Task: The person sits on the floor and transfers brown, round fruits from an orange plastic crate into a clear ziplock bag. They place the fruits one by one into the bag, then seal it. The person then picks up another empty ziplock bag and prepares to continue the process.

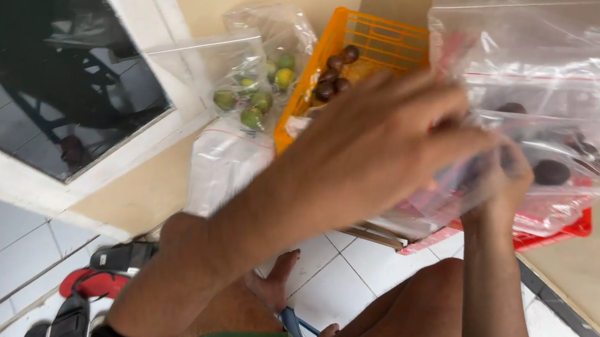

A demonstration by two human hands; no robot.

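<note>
My left hand [372, 147] is raised in front of me, fingers pinched on the edge of a clear plastic zip bag [559, 79]. My right hand [499, 179] grips the same bag from below, partly hidden behind the plastic. Inside the bag lie several dark round fruits [550, 172]. Both hands are blurred by motion.
An orange plastic crate [378, 44] holds more dark fruits [335, 77]. Left of it, a clear bag of green fruits [255, 97] leans on the wall. A red tray [554, 229] lies under the held bag. Sandals [101, 274] rest on the white tiled floor beside my bare legs.
</note>
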